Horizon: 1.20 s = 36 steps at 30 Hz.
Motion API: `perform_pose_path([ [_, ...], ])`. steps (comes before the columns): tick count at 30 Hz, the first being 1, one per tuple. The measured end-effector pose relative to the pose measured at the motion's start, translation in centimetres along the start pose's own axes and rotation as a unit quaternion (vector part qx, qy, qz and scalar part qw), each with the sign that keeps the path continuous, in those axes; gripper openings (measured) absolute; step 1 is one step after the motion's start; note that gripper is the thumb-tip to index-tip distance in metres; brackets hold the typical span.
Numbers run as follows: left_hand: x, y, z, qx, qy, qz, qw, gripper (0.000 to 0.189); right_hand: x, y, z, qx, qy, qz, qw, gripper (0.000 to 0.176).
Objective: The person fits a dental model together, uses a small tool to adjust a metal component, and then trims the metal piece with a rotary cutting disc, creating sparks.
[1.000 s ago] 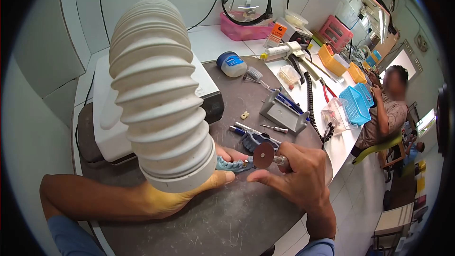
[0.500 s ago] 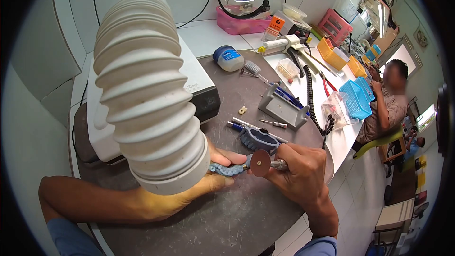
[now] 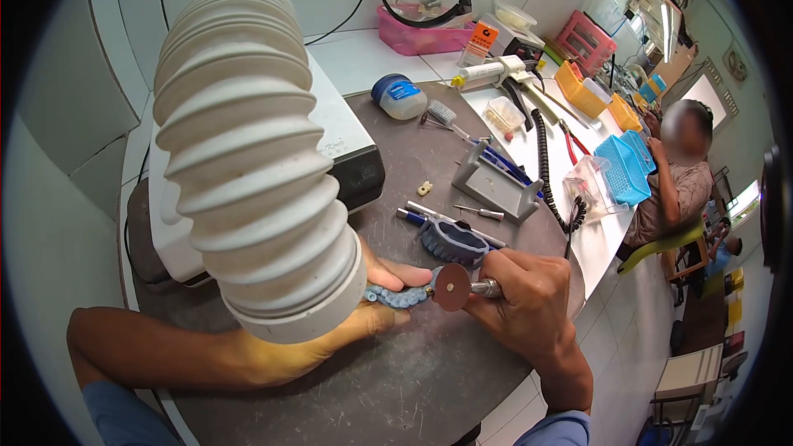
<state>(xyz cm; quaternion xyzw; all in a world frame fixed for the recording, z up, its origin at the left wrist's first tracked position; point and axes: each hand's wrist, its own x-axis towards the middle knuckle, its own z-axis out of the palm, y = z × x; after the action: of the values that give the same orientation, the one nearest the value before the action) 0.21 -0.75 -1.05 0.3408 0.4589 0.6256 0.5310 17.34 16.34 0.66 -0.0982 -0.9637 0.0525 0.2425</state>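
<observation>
A grey-blue dental model [image 3: 395, 296] with a row of teeth is pinched between the thumb and fingers of my left hand [image 3: 376, 314], which is partly hidden behind the hose mouth. My right hand [image 3: 524, 301] is wrapped around a metal rotary handpiece [image 3: 487, 287]. On the handpiece's tip sits a round brown cutting disc [image 3: 451, 287], right at the model's right end in this view. Just behind the disc, a second dental model [image 3: 453, 241], darker grey, lies on the worktop beside pens [image 3: 423, 213].
A ribbed white suction hose [image 3: 248, 149] arches over my left forearm from a white machine [image 3: 347, 132]. Farther back are a blue-lidded jar [image 3: 399, 97], a grey holder [image 3: 496, 184], a dispensing gun [image 3: 496, 73] and a blue basket [image 3: 624, 167]. Another person [image 3: 681, 173] sits at the right.
The view has shifted very slightly. Both hands keep their grips, with the disc still at the model's right end.
</observation>
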Motion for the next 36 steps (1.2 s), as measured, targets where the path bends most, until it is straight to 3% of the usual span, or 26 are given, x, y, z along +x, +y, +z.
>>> perform_pose_path([
  [36, 0.07, -0.02, -0.06, 0.039, -0.016, 0.018, 0.999, 0.028, 0.19, -0.26, -0.22, -0.007, 0.003, 0.002, 1.000, 0.048],
])
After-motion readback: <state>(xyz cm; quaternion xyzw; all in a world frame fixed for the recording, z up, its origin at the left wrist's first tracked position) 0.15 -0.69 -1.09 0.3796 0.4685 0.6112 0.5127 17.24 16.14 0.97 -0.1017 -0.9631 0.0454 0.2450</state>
